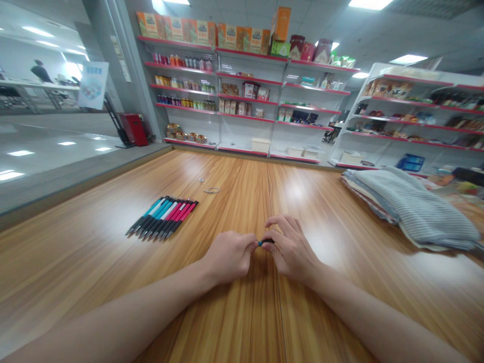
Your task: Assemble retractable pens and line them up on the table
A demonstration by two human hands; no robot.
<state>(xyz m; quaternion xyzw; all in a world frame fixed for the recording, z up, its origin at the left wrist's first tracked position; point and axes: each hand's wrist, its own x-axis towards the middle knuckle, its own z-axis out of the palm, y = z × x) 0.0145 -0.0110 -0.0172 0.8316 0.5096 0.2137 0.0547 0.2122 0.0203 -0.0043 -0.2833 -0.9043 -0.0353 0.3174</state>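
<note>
Between my two hands, above the near middle of the table, is a blue pen with a black part (268,241). The closed fingers of my left hand (229,255) grip its blue end and hide most of it. My right hand (294,250) pinches the black part between thumb and forefinger, its other fingers loosely curled. To the left, a row of pens (162,218) lies side by side, in blue, white and pink with black grips, tips toward me.
Beyond the row lie a thin looped band (212,190) and a tiny pale item (201,180). Folded striped cloths (412,206) are stacked at the right. Stocked shelves (245,103) stand behind the wooden table (242,174). A person (41,71) is far off at left.
</note>
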